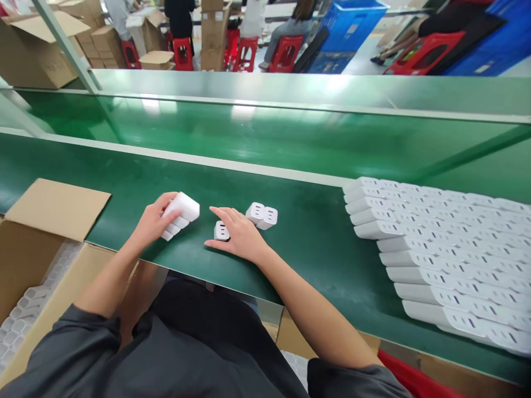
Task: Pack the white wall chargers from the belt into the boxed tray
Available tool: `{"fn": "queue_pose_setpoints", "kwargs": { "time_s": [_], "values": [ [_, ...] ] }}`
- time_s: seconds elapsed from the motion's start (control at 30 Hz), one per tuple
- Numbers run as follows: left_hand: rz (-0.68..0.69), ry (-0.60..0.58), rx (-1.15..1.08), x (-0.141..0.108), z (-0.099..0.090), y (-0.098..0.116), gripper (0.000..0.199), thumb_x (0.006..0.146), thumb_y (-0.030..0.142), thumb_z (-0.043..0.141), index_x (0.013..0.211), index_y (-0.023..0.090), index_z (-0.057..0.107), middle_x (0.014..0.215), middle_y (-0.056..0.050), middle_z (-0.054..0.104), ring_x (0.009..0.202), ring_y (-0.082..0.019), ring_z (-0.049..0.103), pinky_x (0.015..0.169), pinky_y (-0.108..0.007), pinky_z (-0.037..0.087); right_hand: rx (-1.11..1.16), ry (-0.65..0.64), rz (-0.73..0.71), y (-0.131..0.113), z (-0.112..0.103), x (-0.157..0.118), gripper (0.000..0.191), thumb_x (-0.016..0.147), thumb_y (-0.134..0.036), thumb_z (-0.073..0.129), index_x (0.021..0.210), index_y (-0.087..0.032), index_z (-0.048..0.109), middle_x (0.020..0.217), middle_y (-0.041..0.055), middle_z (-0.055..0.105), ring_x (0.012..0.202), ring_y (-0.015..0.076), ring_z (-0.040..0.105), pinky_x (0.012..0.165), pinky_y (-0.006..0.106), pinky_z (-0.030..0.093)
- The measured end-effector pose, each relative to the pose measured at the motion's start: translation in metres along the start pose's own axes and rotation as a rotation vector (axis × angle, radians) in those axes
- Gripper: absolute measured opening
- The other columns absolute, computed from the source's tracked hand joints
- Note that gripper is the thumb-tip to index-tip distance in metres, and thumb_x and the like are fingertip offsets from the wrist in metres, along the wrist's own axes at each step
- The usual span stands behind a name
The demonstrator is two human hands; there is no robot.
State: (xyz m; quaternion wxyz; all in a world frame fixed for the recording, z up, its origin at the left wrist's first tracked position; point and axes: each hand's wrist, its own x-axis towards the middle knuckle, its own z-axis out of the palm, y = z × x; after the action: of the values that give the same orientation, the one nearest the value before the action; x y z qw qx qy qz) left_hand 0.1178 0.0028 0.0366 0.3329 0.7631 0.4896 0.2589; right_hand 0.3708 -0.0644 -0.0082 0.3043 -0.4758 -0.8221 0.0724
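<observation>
My left hand (156, 218) is closed around several white charger blocks (185, 210), held in a row just above the green work surface (307, 260). To the right, my right hand (238, 235) is low over the surface with thumb and fingers spread apart. A single white charger block (222, 231) stands between that thumb and the fingers, its port face up; whether the hand touches it I cannot tell. Just beyond the right hand, two more charger blocks (262, 214) stand side by side, slots facing up.
Rows of white charger blocks (456, 260) cover the right of the surface. At the left, an open cardboard box (53, 207) holds many white pieces. A pale rail (207, 160) runs along the far edge. People on red stools (286, 52) and blue crates (352, 25) are behind.
</observation>
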Motion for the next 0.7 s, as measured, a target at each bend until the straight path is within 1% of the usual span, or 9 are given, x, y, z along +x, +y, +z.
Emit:
{"fn": "queue_pose_setpoints", "kwargs": {
  "time_s": [0.07,0.13,0.23,0.33,0.43,0.5,0.6,0.63,0.7],
  "values": [
    [-0.228,0.062,-0.436,-0.019,-0.005,-0.007,0.075,0.082,0.086,0.028,0.108,0.022,0.058,0.077,-0.003,0.065,0.068,-0.017,0.062,0.056,-0.029,0.046,-0.043,0.070,-0.074,-0.005,-0.005,0.001,0.074,0.086,-0.057,0.066,0.145,-0.020,0.038,0.129,0.0165,0.060,0.115,0.0313,0.060,0.095,0.050,0.051],
    [-0.368,0.066,-0.753,-0.039,-0.006,-0.013,0.078,0.081,0.089,0.017,0.095,0.022,0.056,0.071,-0.002,0.060,0.062,-0.016,0.060,0.053,-0.029,0.045,-0.039,0.128,-0.126,-0.014,-0.010,0.004,0.073,0.087,-0.052,0.066,0.147,-0.023,0.036,0.131,0.0159,0.059,0.118,0.0304,0.058,0.097,0.050,0.050],
    [-0.466,0.079,-1.039,-0.064,-0.002,-0.019,0.074,0.078,0.090,0.027,0.085,0.022,0.054,0.069,-0.002,0.058,0.057,-0.014,0.057,0.049,-0.029,0.046,-0.013,0.117,-0.215,-0.039,-0.014,0.017,0.071,0.087,-0.047,0.068,0.146,-0.021,0.038,0.132,0.0161,0.058,0.120,0.0293,0.057,0.098,0.049,0.050],
    [-0.550,0.135,-1.295,-0.080,-0.002,-0.026,0.070,0.076,0.088,0.041,0.081,0.020,0.057,0.065,-0.002,0.057,0.053,-0.013,0.054,0.047,-0.027,0.046,-0.011,-0.005,-0.361,-0.077,-0.013,0.041,0.067,0.089,-0.048,0.065,0.143,-0.017,0.041,0.135,0.0161,0.058,0.125,0.0289,0.053,0.103,0.047,0.046],
    [-0.608,0.216,-1.462,-0.092,-0.007,-0.033,0.069,0.082,0.083,0.040,0.083,0.018,0.062,0.060,-0.003,0.059,0.050,-0.014,0.054,0.046,-0.025,0.044,-0.066,-0.143,-0.474,-0.117,-0.002,0.070,0.067,0.091,-0.050,0.060,0.143,-0.012,0.041,0.139,0.0168,0.056,0.127,0.0296,0.048,0.106,0.046,0.042],
    [-0.613,0.310,-1.547,-0.101,-0.012,-0.038,0.066,0.088,0.077,0.039,0.093,0.017,0.065,0.064,-0.003,0.064,0.053,-0.014,0.058,0.049,-0.025,0.045,-0.121,-0.220,-0.516,-0.138,0.012,0.089,0.066,0.093,-0.047,0.058,0.144,-0.010,0.041,0.140,0.0167,0.055,0.126,0.0303,0.047,0.105,0.047,0.040],
    [-0.575,0.519,-1.605,-0.118,-0.016,-0.047,0.056,0.094,0.065,0.044,0.112,0.016,0.066,0.089,-0.005,0.073,0.075,-0.016,0.067,0.066,-0.025,0.052,-0.152,-0.303,-0.592,-0.163,0.039,0.110,0.060,0.090,-0.041,0.061,0.140,-0.010,0.046,0.134,0.0165,0.059,0.120,0.0314,0.048,0.100,0.046,0.039],
    [-0.570,0.582,-1.609,-0.126,-0.017,-0.050,0.055,0.094,0.063,0.045,0.116,0.016,0.065,0.097,-0.006,0.074,0.083,-0.017,0.068,0.073,-0.026,0.053,-0.142,-0.319,-0.630,-0.171,0.047,0.115,0.058,0.089,-0.040,0.063,0.137,-0.010,0.049,0.130,0.0165,0.060,0.117,0.0316,0.048,0.098,0.046,0.040],
    [-0.559,0.655,-1.555,-0.142,-0.020,-0.056,0.061,0.093,0.065,0.044,0.119,0.014,0.064,0.106,-0.009,0.073,0.093,-0.021,0.068,0.081,-0.030,0.054,-0.096,-0.331,-0.712,-0.186,0.063,0.124,0.053,0.085,-0.036,0.066,0.130,-0.011,0.053,0.123,0.0160,0.063,0.111,0.0312,0.050,0.094,0.044,0.040]
  ]
}}
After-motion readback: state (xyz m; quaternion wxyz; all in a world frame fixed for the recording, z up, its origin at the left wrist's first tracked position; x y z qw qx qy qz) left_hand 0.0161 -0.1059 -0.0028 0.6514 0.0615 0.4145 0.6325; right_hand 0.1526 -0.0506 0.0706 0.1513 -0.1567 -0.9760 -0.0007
